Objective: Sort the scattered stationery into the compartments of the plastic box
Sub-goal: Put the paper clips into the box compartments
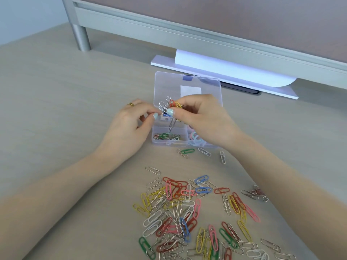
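Two bare hands meet over a small clear plastic box (pixel 170 141) that sits on a pale wood-grain desk (pixel 56 109). The right hand (pixel 204 121) pinches a tangled bunch of paper clips (pixel 170 106) between thumb and fingers, holding it above the middle of the box; silver, red and yellow clips show in the bunch, and one silver clip dangles below it. The left hand (pixel 129 128), with a gold ring (pixel 131 104) on one finger, has its thumb and fingertips drawn together right beside the bunch; whether they grip a clip cannot be told. Both thumbnails are painted pale blue. The box's transparent lid (pixel 187 85) stands open behind the hands, with a white label on it. Its front left compartment holds green and silver clips (pixel 166 136); a compartment to the right, partly hidden by the right hand, holds pink and light blue rings (pixel 195 137). Just in front of the box lie a few stray clips, one green and the others silver. Nearer the viewer, between the forearms, a large scattered pile of clips (pixel 187 212) covers the desk in red, yellow, pink, blue, green, white and silver. A small separate cluster of dark silver clips (pixel 255 193) lies near the right forearm. Beyond the box, a white flat stand (pixel 225 72) rests under a grey partition (pixel 206 40).
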{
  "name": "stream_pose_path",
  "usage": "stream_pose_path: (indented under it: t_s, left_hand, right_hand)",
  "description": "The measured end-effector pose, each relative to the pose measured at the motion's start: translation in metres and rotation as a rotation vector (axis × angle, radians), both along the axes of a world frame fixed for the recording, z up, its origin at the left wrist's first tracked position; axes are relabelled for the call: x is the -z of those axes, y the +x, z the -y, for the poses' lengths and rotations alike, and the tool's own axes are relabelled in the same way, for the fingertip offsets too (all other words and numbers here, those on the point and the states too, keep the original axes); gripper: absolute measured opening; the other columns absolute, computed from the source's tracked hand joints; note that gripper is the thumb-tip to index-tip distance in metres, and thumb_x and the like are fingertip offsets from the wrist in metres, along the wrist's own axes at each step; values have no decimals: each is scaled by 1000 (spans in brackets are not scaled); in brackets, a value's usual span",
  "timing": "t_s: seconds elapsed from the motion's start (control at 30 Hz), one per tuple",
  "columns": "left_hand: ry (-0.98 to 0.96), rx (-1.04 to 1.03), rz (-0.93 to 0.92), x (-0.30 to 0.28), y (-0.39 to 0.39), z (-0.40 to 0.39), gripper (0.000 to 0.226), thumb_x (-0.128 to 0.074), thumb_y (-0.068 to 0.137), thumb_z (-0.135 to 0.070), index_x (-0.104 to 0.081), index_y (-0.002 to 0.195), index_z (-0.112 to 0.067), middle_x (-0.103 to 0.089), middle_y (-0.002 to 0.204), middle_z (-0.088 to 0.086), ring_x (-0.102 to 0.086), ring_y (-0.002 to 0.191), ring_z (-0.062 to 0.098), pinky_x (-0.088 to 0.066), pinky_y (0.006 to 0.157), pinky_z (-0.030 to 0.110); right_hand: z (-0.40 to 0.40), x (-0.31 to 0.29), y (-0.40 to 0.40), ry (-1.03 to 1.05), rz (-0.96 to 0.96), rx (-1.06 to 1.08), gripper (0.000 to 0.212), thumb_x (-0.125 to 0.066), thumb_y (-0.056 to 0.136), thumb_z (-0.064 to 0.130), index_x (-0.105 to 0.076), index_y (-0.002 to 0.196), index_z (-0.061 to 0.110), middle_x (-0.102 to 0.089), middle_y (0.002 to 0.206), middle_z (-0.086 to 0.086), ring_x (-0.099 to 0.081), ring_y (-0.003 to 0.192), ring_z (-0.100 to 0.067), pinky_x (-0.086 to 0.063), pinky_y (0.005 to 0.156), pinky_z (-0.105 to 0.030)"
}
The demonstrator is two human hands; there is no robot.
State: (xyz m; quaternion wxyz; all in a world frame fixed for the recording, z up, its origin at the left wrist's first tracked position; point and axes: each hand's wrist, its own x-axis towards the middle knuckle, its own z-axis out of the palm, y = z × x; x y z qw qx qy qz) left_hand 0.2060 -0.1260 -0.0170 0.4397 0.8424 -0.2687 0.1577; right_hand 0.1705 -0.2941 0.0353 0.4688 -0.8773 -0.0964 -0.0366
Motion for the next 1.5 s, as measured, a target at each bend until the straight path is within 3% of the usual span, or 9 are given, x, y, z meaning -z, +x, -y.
stream_pose_path:
  t_s: [0.17, 0.33, 0.6, 0.77, 0.97, 1.13, 1.27, 1.37, 1.5]
  left_hand:
    - [-53, -76, -133, 3, 6, -1, 24, -50, 86, -1, -64, 87, -20, -54, 83, -4, -45, 69, 1, -32, 60, 6]
    - [-60, -45, -156, 2, 6, 1, 26, -51, 85, 0, -61, 83, -23, -51, 81, -10, -45, 71, 5, -33, 61, 6]
    - [-67, -25, -122, 0, 3, 1, 24, -51, 83, 4, -65, 87, -16, -51, 80, -10, -46, 72, 1, -31, 62, 4]
    - [-25, -11, -67, 2, 4, 0, 20, -51, 81, -2, -65, 90, -14, -51, 83, -4, -47, 74, 2, -33, 64, 5]
    - [163, 21, 13, 6, 2, 2, 38, -37, 74, -33, -71, 86, -21, -50, 88, -8, -51, 83, 25, -44, 76, 42]
    - [190, 98, 123, -3, -7, 4, 29, -43, 80, -22, -69, 89, -15, -57, 86, -1, -51, 81, 24, -42, 75, 41]
    - [327, 297, 299, -5, -23, 10, 25, -46, 83, -15, -70, 91, -10, -69, 85, 4, -53, 83, 17, -40, 79, 32]
    - [407, 404, 283, -4, -30, 7, 30, -44, 86, -20, -69, 99, -9, -71, 94, 6, -54, 88, 16, -42, 82, 33]
    - [530, 445, 208, -3, -41, 4, 46, -35, 90, -38, -61, 115, -10, -64, 115, 6, -46, 105, 14, -30, 91, 29]
  right_hand:
    - [-1, 13, 2, -178, -57, -87, 19, -62, 86, 22, -67, 75, 7, -46, 57, -1, -34, 50, -4, -29, 49, -15]
    - [2, 11, 2, -340, -36, -100, 13, -65, 83, 27, -66, 70, 25, -48, 68, 7, -44, 58, -1, -33, 55, -12]
    - [-3, 12, 28, -509, 101, -61, 14, -62, 85, 21, -70, 82, 9, -50, 74, -1, -45, 64, -13, -34, 59, -21]
    - [-2, 17, 29, -533, 118, -92, 8, -64, 82, 13, -70, 85, 16, -46, 70, 12, -45, 59, 3, -34, 59, -5]
    - [12, 11, 10, -419, 126, 27, 11, -57, 86, 16, -68, 86, 19, -53, 76, 13, -49, 66, 0, -40, 57, -12]
    - [29, 16, -37, -345, 179, 23, 13, -56, 87, 12, -69, 85, 13, -65, 82, 3, -54, 75, -5, -39, 67, -13]
    - [48, 28, -70, -446, 125, -68, 22, -48, 91, 23, -66, 103, 17, -66, 104, 5, -55, 98, -3, -41, 87, -17]
    - [58, 34, -86, -517, 79, -83, 39, -41, 92, 37, -54, 124, 18, -56, 127, 7, -46, 116, -3, -34, 98, -18]
    - [61, 43, -99, -583, -7, -110, 59, -27, 89, 51, -38, 137, 20, -37, 145, 7, -29, 130, -1, -17, 107, -13]
